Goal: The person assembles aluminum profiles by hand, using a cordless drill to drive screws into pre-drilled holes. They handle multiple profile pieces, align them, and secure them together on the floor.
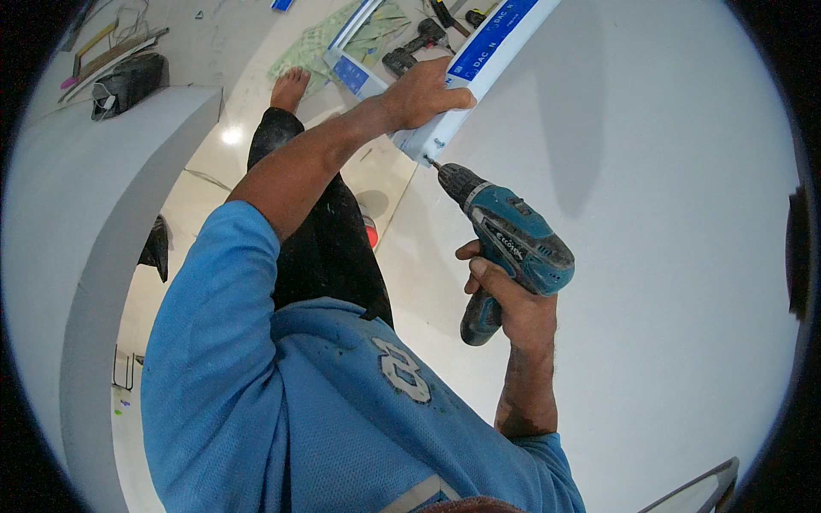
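My left hand grips a white frame profile, part of which is covered by blue printed film. Its near end, where small screws or holes show, points down toward me. My right hand is wrapped round the handle of a teal and black cordless drill, grimy with dust. The bit at the drill's chuck reaches the near corner of the profile, just below my left hand; whether it sits in a screw head is too small to tell. A second bar of the frame, also with blue film, runs behind my left wrist.
On the floor beyond lie a green patterned cloth, another drill and a hammer. A low white wall curves along the left, with a black bag on top. White wall surface fills the right.
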Demonstrator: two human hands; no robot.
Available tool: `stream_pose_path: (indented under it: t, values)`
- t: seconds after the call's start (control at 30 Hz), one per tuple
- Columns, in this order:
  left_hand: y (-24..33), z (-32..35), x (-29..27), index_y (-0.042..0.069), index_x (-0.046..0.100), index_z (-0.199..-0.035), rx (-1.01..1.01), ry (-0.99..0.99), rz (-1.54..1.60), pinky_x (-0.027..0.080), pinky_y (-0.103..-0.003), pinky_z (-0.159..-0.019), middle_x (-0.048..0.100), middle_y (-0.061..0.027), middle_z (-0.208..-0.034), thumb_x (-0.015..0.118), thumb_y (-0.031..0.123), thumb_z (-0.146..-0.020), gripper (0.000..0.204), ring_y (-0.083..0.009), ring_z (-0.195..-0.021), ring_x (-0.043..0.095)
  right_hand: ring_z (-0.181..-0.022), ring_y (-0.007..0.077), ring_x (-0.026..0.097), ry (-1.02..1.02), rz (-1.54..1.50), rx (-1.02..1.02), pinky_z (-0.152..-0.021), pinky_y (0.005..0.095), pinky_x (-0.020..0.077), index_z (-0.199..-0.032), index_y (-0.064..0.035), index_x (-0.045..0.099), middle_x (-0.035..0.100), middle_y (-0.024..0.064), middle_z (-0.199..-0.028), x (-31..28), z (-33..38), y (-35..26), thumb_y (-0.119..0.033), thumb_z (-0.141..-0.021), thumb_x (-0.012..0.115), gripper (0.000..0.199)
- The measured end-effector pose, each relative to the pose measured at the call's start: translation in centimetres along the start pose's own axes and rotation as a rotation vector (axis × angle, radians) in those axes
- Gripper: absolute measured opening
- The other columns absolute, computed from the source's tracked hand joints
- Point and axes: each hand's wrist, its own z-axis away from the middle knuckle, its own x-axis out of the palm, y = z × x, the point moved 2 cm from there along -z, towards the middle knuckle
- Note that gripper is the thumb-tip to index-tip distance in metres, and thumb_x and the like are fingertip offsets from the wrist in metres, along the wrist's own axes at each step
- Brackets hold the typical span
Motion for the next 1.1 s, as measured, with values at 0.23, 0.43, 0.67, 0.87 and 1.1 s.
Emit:
stream_pose_path:
  t: [0.23,0.43,0.67,0.87,1.1]
  values:
    - [0.2,0.0,0.1,-0.005,0.061,-0.126,0.014,-0.013,-0.009,0.056,-0.043,-0.078,0.072,-0.0222,-0.098,0.074,0.043,-0.084,0.065,-0.0269,-0.084,0.071,-0.083,0.0176,0.073,0.033,0.186,-0.187,-0.074,0.0368,0.0620,-0.128,-0.0017,0.068,0.077,0.0147,-0.107,0.9,-0.7,-1.9,-0.007,-0.087,0.078,0.043]
    - [0.7,0.1,0.0,-0.005,0.062,-0.125,-0.030,-0.015,0.001,0.055,-0.044,-0.079,0.071,-0.0222,-0.099,0.072,0.043,-0.085,0.063,-0.0291,-0.085,0.071,-0.085,0.0185,0.074,-0.054,0.272,0.041,-0.077,0.0404,0.0624,-0.133,-0.0067,0.067,0.077,0.0129,-0.106,-1.8,-1.7,-1.7,-0.004,-0.083,0.079,0.051]
    - [0.3,-0.1,-0.1,-0.003,0.060,-0.128,-0.006,-0.045,-0.026,0.057,-0.045,-0.080,0.069,-0.0236,-0.104,0.070,0.043,-0.087,0.062,-0.0320,-0.090,0.072,-0.091,0.0202,0.073,-0.080,0.488,-0.049,-0.088,0.0422,0.0622,-0.152,-0.0128,0.052,0.075,0.0106,-0.114,-0.3,-1.5,-2.7,-0.009,-0.085,0.081,0.074]
    - [0.7,0.5,0.1,-0.003,0.059,-0.127,0.000,-0.029,-0.003,0.057,-0.045,-0.077,0.069,-0.0221,-0.099,0.070,0.045,-0.088,0.063,-0.0310,-0.086,0.072,-0.073,0.0146,0.069,0.010,0.328,0.090,-0.067,0.0351,0.0592,-0.105,-0.0076,0.073,0.074,0.0053,-0.088,-0.7,-0.9,-2.1,-0.008,-0.087,0.079,0.019]
    - [1.1,0.4,-0.2,-0.004,0.059,-0.125,-0.009,-0.046,-0.022,0.057,-0.044,-0.077,0.068,-0.0219,-0.099,0.070,0.045,-0.087,0.063,-0.0309,-0.086,0.071,-0.075,0.0147,0.068,-0.011,0.365,0.065,-0.069,0.0356,0.0586,-0.115,-0.0075,0.069,0.073,0.0056,-0.090,-0.5,-0.7,-1.9,-0.010,-0.087,0.077,0.029]
